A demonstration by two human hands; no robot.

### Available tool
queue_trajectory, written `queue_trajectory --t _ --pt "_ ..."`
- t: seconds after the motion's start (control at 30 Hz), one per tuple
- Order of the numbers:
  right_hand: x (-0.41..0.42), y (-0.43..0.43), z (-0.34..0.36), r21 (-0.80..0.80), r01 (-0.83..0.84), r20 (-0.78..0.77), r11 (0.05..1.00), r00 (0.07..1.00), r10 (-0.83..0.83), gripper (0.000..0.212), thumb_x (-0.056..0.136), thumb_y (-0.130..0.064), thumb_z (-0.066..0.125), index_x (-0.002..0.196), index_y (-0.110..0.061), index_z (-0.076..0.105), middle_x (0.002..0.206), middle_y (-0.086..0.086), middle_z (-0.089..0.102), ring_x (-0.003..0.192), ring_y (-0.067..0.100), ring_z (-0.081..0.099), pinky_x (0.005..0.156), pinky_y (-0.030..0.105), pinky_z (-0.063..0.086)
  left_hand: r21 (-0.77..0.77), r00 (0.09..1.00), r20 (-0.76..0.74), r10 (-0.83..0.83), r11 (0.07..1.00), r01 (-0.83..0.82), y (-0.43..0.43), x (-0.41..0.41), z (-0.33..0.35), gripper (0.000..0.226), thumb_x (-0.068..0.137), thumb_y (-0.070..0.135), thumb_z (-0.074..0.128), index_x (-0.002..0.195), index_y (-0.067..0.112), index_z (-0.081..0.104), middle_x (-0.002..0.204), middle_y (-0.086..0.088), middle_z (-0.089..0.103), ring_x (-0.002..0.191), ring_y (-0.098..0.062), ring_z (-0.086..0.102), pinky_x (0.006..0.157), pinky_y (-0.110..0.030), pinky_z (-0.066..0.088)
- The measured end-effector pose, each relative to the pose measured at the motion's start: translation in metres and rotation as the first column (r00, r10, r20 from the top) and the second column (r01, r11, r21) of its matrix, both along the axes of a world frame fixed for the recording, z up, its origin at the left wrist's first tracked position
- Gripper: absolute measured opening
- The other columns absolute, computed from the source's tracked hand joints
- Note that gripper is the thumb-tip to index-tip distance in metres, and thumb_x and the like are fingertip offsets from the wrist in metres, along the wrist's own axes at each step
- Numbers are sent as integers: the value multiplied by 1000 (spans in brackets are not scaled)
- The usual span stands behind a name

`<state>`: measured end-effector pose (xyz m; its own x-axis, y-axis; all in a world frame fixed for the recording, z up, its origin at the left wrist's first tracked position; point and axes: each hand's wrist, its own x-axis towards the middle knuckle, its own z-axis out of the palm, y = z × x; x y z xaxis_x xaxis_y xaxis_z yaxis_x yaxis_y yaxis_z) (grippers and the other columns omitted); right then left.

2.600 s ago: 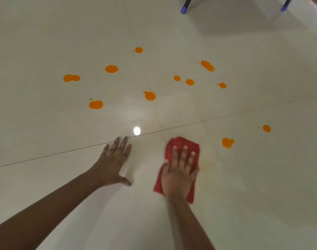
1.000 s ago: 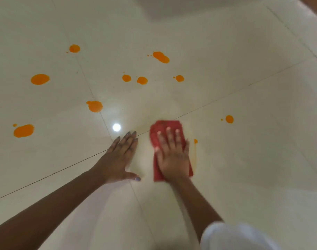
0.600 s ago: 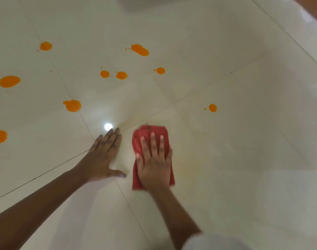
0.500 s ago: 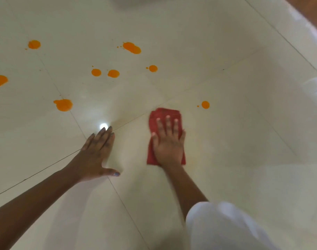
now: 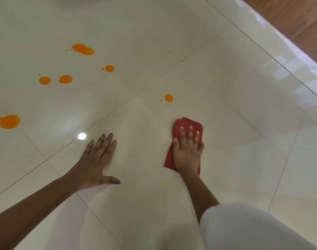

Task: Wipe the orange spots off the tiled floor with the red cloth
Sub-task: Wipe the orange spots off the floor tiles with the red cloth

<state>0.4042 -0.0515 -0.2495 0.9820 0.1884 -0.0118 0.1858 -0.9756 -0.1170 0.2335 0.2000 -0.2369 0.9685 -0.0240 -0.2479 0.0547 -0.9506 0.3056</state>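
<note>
Red cloth (image 5: 187, 123): flat under right hand (image 5: 187, 152), fingers spread, pressing; left hand (image 5: 96, 159) open, empty, beside; nearest orange spot (image 5: 168, 97) just beyond cloth.

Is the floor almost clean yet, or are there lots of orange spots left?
Not yet. The tile around the red cloth looks clean, with no orange showing there. The right hand presses the cloth flat on the floor, while the left hand rests flat beside it. Five big spots remain: the nearest spot just ahead of the cloth, a cluster of four further off to the left, and a big splotch at the left edge.
</note>
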Motion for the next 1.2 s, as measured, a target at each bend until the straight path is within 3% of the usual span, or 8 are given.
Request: queue_trajectory --t 0.13,0.3,0.43,0.5,0.77,1.0,1.1,1.2 --pt "-73 9 8 46 225 -48 973 974 -223 62 85 -43 27 140 -18 40 147 16 37 136 39 31 101 63 31 33 1000 -10 12 999 -12 -2 0 2 113 66 88 30 145 7 14 155 -7 -6 141 -24 -5 110 -34 -8" --pt "-22 61 8 15 -276 -53 961 960 277 57 86 -46 29 140 -28 41 148 8 38 138 33 30 105 58 29 1 1000 13 16 1000 -16 -1 -4 1 113 66 88 31 146 12 9 155 -1 -10 141 -20 -7 110 -33 -7" --pt "8 38 8 -8 -1 -145 1000 989 0 56 95 -46 21 149 -29 15 158 4 9 145 28 1 114 52 6 -24 1000 -1 18 1000 -18 1 -5 2 113 66 88 32 146 15 3 153 4 -19 140 -18 -13 109 -31 -12" --pt "-32 45 8 -7 84 -96 996 992 -84 57 94 -42 26 148 -24 21 157 8 15 144 32 9 112 56 12 -13 1000 -9 17 1000 -18 1 -4 3 112 66 88 30 146 13 5 153 2 -20 140 -18 -12 108 -30 -12" --pt "-106 115 29 147 -428 -97 892 891 443 55 80 -21 32 130 -15 55 133 8 55 125 34 48 102 51 36 -85 992 115 52 995 -42 18 -20 0 99 74 81 17 145 13 2 153 -2 -7 136 -7 -22 110 -26 -13" --pt "-136 99 40 108 -275 -119 955 950 288 49 77 -51 53 105 -12 64 105 6 66 96 27 61 85 44 48 -141 986 113 121 984 -105 17 -32 -1 76 85 62 27 140 10 26 150 -8 12 139 -13 -6 109 -50 19" --pt "-137 106 44 140 -267 -103 953 954 282 33 60 -23 80 85 -7 65 84 9 62 75 28 59 63 36 52 -104 984 133 114 989 -101 18 -33 -2 76 83 57 27 141 8 26 150 -6 6 138 -16 -2 111 -49 15" --pt "-105 109 60 455 19 -319 890 937 143 19 78 -8 64 96 -3 67 93 10 63 88 29 59 78 33 45 -117 981 135 143 985 -127 15 -33 -3 88 82 71 11 143 9 20 151 -4 2 138 -13 -5 113 -42 8"
